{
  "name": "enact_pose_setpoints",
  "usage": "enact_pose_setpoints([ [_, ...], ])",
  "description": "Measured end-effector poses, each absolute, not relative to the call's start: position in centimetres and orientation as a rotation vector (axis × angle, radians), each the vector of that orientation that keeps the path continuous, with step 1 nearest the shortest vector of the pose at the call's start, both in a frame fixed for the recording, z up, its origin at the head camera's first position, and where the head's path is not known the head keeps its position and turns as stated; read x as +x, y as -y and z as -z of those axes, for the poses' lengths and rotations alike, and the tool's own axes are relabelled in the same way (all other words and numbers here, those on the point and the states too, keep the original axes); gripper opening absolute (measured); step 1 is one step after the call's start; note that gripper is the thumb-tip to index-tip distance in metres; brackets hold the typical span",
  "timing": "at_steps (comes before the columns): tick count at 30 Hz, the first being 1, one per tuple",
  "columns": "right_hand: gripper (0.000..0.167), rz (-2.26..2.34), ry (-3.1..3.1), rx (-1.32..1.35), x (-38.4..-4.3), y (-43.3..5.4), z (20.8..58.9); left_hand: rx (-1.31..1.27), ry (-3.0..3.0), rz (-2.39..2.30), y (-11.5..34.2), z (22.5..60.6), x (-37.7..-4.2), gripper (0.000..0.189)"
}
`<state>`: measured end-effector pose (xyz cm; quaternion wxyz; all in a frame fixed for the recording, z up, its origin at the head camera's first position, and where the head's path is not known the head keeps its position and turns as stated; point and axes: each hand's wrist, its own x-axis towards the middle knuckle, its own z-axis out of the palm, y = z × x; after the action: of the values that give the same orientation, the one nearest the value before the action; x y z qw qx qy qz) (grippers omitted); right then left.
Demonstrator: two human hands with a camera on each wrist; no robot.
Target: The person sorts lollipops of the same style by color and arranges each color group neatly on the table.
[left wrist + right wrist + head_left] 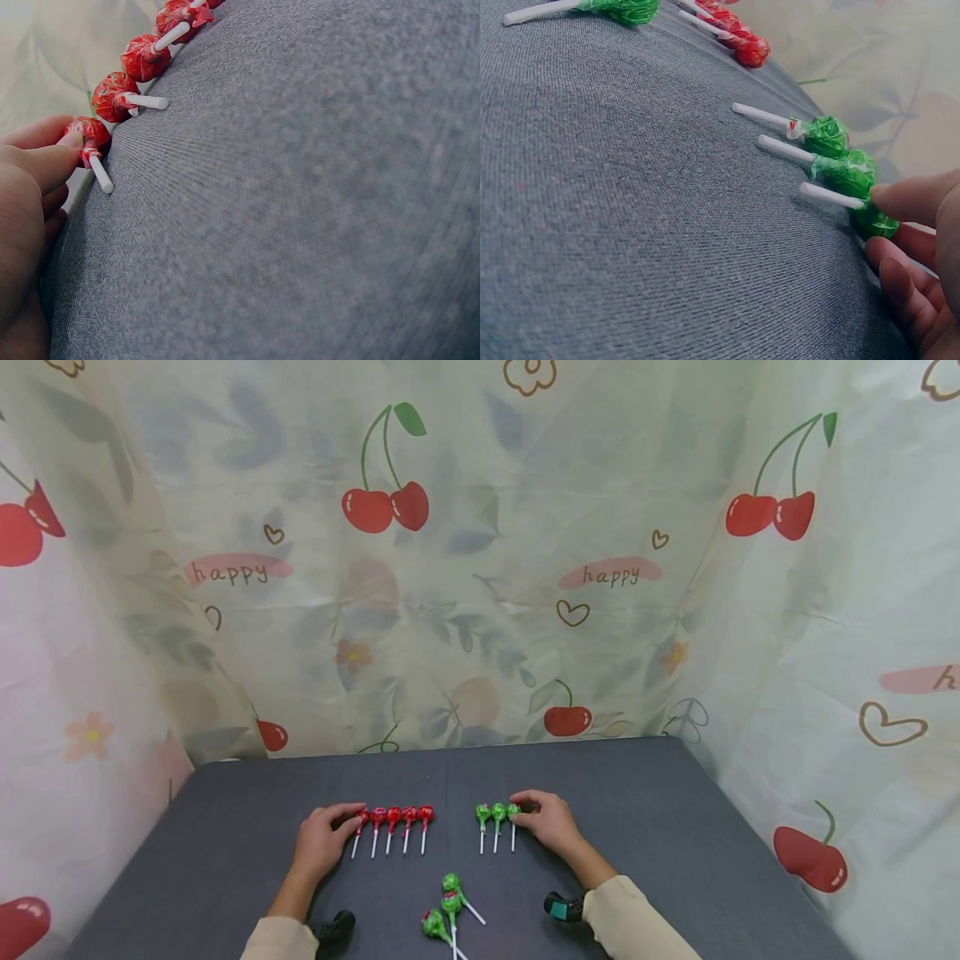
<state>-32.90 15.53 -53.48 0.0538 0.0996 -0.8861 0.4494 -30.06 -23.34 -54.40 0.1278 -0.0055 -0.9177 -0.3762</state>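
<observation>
Two hands rest on a grey desk (225, 827) before a curtain (480, 568) printed with cherries. The left hand (324, 839) lies at the left end of a row of five red lollipops (393, 821), its thumb and forefinger pinching the wrapped head of the end red lollipop (90, 133), so this grip is clamped on the sweet. The right hand (550, 821) lies at the right end of a row of three green lollipops (497, 816), fingers curled about the head of the end green lollipop (871, 219), its grip likewise closed on it. All sticks in both rows point toward the person. Nearer the person, between the forearms, three loose green lollipops (446, 906) lie in a cluster.
</observation>
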Motion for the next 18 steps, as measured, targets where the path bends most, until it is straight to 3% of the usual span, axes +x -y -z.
enact_pose_setpoints([
  [18,0.025,-1.415,2.678,0.347,-32.52,-15.83,53.37,-0.017,2.665,1.084,23.26,54.44,-30.05,0.027],
])
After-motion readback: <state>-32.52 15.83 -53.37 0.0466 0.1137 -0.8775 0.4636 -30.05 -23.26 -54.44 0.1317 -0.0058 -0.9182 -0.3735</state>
